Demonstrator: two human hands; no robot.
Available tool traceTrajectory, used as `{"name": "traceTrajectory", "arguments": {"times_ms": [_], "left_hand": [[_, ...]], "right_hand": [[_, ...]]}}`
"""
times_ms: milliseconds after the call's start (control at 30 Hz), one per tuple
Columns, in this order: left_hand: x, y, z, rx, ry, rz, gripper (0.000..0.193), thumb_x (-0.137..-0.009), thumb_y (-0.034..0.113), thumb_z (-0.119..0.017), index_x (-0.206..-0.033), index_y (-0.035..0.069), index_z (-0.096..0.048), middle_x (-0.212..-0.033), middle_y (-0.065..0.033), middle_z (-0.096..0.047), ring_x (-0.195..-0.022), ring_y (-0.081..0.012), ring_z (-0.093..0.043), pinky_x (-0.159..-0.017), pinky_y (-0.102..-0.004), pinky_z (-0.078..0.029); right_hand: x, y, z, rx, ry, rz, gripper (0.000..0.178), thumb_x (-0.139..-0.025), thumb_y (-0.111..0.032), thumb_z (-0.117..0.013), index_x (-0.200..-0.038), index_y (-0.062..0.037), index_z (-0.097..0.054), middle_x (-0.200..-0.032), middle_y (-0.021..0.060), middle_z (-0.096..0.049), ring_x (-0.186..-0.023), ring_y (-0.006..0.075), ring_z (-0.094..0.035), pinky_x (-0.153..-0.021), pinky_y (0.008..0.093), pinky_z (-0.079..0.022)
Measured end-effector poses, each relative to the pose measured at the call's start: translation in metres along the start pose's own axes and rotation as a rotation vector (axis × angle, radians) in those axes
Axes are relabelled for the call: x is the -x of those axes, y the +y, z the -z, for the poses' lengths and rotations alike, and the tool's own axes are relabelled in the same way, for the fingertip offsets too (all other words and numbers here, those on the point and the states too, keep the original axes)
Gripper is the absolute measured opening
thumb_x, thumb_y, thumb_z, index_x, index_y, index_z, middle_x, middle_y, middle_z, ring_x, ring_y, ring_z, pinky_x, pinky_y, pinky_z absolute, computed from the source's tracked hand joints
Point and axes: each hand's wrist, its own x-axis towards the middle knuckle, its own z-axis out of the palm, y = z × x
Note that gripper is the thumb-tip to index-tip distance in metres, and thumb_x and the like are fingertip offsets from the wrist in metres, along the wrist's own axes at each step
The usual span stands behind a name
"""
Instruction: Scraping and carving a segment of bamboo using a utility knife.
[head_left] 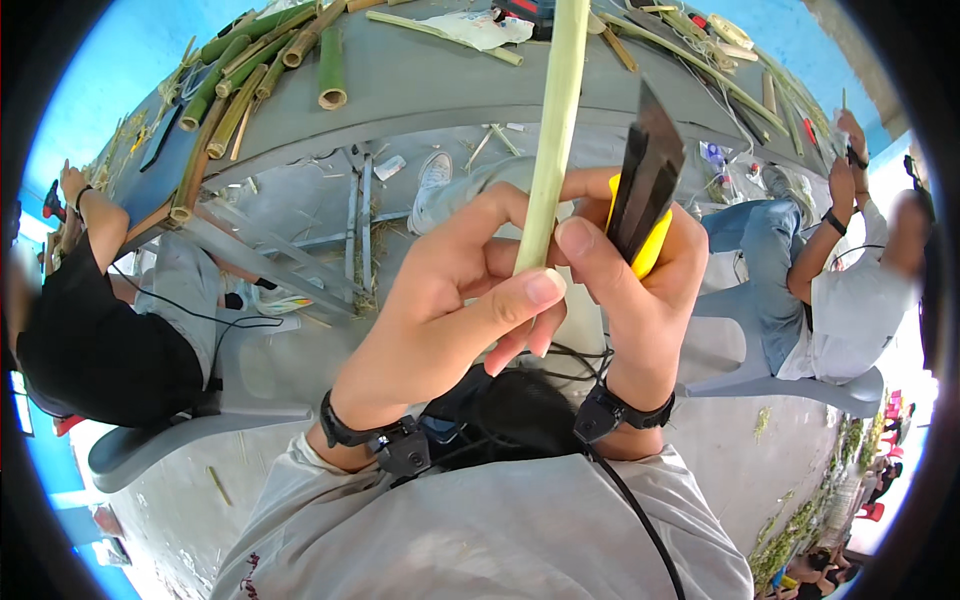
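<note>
A pale green, smooth bamboo strip rises upright in the middle, pinched low down by the left hand, thumb and fingers closed round it. Just to its right, the right hand grips a yellow-handled knife, its dark flat blade beside the strip. Farther off, a grey table carries round green bamboo stalks. Seated people flank both sides.
</note>
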Motion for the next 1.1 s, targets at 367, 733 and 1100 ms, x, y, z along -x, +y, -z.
{"name": "traceTrajectory", "arguments": {"times_ms": [367,733,1100], "left_hand": [[-0.006,-0.005,0.001,-0.122,0.046,0.116,0.03,-0.103,0.017,-0.066,-0.128,0.002,-0.057,-0.083,-0.0002,-0.064,-0.066,-0.0048,-0.057,-0.052,-0.0189,-0.037],[-0.022,-0.019,0.017,-0.092,0.093,0.181,0.021,-0.104,0.02,-0.066,-0.113,0.003,-0.06,-0.076,0.0002,-0.061,-0.063,-0.0039,-0.054,-0.051,-0.0193,-0.035],[-0.031,-0.022,0.022,-0.082,0.121,0.235,0.019,-0.103,0.02,-0.066,-0.108,0.002,-0.061,-0.075,0.0011,-0.058,-0.062,-0.0037,-0.052,-0.051,-0.0194,-0.034]], "right_hand": [[-0.011,0.01,0.011,0.24,0.027,0.176,0.016,-0.077,-0.012,-0.075,-0.084,0.0014,-0.07,-0.061,-0.0001,-0.056,-0.056,0.0067,-0.048,-0.053,0.0239,-0.035],[-0.026,0.039,0.017,0.245,-0.073,0.111,0.02,-0.075,-0.008,-0.072,-0.093,-0.0001,-0.072,-0.071,0.0055,-0.069,-0.063,0.011,-0.065,-0.061,0.0245,-0.05],[-0.034,0.041,0.016,0.28,-0.038,0.06,0.014,-0.077,-0.009,-0.073,-0.082,0.002,-0.066,-0.062,0.0011,-0.051,-0.057,0.0082,-0.043,-0.053,0.0256,-0.032]]}}
